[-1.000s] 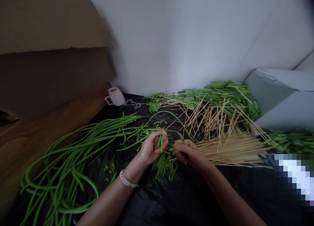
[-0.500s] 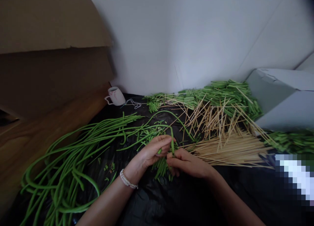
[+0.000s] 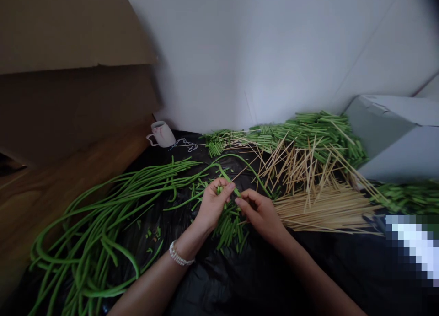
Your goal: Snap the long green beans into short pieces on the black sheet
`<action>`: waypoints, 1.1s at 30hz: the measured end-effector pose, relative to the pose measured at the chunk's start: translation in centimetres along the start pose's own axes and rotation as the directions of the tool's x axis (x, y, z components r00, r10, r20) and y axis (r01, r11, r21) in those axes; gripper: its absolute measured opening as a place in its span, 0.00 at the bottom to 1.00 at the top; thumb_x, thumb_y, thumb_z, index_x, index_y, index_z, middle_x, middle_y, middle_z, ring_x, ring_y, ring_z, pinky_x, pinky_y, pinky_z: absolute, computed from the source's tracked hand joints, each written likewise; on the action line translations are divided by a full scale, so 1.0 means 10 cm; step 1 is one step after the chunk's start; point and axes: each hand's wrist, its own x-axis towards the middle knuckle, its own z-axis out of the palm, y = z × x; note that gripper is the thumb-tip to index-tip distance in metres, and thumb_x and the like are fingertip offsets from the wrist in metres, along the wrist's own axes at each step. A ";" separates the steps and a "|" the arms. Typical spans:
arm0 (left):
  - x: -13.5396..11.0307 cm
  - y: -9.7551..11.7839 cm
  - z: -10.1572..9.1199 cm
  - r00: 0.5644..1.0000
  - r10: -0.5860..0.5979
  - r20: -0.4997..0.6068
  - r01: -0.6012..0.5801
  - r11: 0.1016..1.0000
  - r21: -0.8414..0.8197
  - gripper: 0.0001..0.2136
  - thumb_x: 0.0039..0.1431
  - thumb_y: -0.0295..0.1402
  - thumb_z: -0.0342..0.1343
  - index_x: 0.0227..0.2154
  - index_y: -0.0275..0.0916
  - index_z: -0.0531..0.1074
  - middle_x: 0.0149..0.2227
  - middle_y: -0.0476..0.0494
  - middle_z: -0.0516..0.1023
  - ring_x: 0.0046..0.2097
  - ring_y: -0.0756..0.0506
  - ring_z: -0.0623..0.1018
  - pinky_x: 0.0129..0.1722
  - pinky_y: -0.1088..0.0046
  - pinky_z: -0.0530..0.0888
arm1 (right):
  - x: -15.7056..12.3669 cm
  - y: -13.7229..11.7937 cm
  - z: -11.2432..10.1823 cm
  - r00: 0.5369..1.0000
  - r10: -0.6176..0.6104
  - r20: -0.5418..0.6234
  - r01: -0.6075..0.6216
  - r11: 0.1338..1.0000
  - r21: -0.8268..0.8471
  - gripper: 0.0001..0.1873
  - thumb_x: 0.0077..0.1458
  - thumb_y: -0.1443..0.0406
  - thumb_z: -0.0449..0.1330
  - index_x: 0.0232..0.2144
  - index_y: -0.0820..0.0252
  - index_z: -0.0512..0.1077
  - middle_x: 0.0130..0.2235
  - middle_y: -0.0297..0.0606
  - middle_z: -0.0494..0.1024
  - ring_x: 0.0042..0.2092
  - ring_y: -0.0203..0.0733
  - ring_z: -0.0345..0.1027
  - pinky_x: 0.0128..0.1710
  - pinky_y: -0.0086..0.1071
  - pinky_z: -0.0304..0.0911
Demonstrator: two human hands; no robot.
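A green long bean (image 3: 224, 173) slants between my two hands. My left hand (image 3: 212, 205), with a beaded bracelet at the wrist, is closed on it in a pinch, and short green bits show between its fingers. My right hand (image 3: 259, 213) pinches the near end of that bean with thumb and forefinger. Below the hands lies a heap of short cut bean pieces (image 3: 229, 234) on a black plastic sheet (image 3: 212, 279). More small pieces lie behind my left hand, partly hidden by it. Whole long beans (image 3: 92, 229) spread in a tangled bundle at the left.
Thin wooden skewers (image 3: 325, 208) lie at the right. Behind them, bean pieces on skewers (image 3: 308, 131) are piled along the wall. A white mug (image 3: 163, 134) and some string (image 3: 185, 144) are at the back. Cardboard boxes stand left (image 3: 75, 96) and right (image 3: 398, 147).
The bean, earlier bent down over my fingers, now lies straighter and slanted between my hands. My left hand has shifted slightly left, and my right hand has risen and turned.
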 end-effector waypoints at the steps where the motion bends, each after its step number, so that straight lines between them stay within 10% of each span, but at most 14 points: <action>1: 0.00 0.00 0.00 1.000 0.000 -0.002 0.000 1.000 0.010 0.14 0.53 0.39 0.63 0.26 0.38 0.64 0.18 0.58 0.62 0.22 0.55 0.58 0.25 0.79 0.57 | -0.01 0.01 0.00 0.997 -0.074 -0.024 0.071 0.993 -0.099 0.11 0.61 0.58 0.54 0.30 0.57 0.68 0.24 0.29 0.66 0.27 0.34 0.60 0.29 0.30 0.55; 6: -0.01 0.04 0.00 0.988 -0.103 0.116 0.103 0.995 0.007 0.14 0.56 0.42 0.59 0.25 0.36 0.67 0.18 0.55 0.62 0.22 0.55 0.59 0.26 0.79 0.58 | -0.03 0.01 0.01 0.940 -0.335 0.066 0.333 0.859 -0.388 0.13 0.65 0.65 0.47 0.28 0.58 0.65 0.28 0.34 0.70 0.30 0.36 0.63 0.32 0.30 0.55; 19: 0.04 0.12 -0.09 0.871 -0.395 0.292 0.366 0.919 0.149 0.13 0.50 0.37 0.58 0.18 0.37 0.64 0.17 0.55 0.55 0.19 0.55 0.51 0.19 0.75 0.44 | -0.11 0.02 0.09 0.809 -0.499 0.309 0.552 0.467 -0.691 0.14 0.57 0.78 0.48 0.28 0.58 0.67 0.27 0.34 0.70 0.29 0.38 0.60 0.30 0.33 0.51; 26: 0.01 0.05 -0.02 0.950 -0.261 0.171 0.264 0.965 0.008 0.13 0.55 0.42 0.58 0.28 0.39 0.64 0.16 0.59 0.54 0.18 0.55 0.51 0.19 0.77 0.47 | -0.09 0.08 0.13 0.904 -0.398 0.158 0.368 0.533 -0.762 0.10 0.63 0.70 0.47 0.30 0.58 0.65 0.28 0.34 0.71 0.29 0.38 0.65 0.29 0.32 0.52; 33: -0.04 0.03 0.05 0.961 -0.178 0.211 0.181 0.984 0.008 0.11 0.59 0.41 0.54 0.35 0.41 0.60 0.15 0.61 0.55 0.18 0.54 0.52 0.18 0.78 0.48 | -0.09 0.05 0.14 0.895 -0.446 -0.029 0.208 0.473 -0.856 0.10 0.57 0.71 0.47 0.25 0.57 0.63 0.23 0.35 0.69 0.25 0.38 0.63 0.27 0.32 0.48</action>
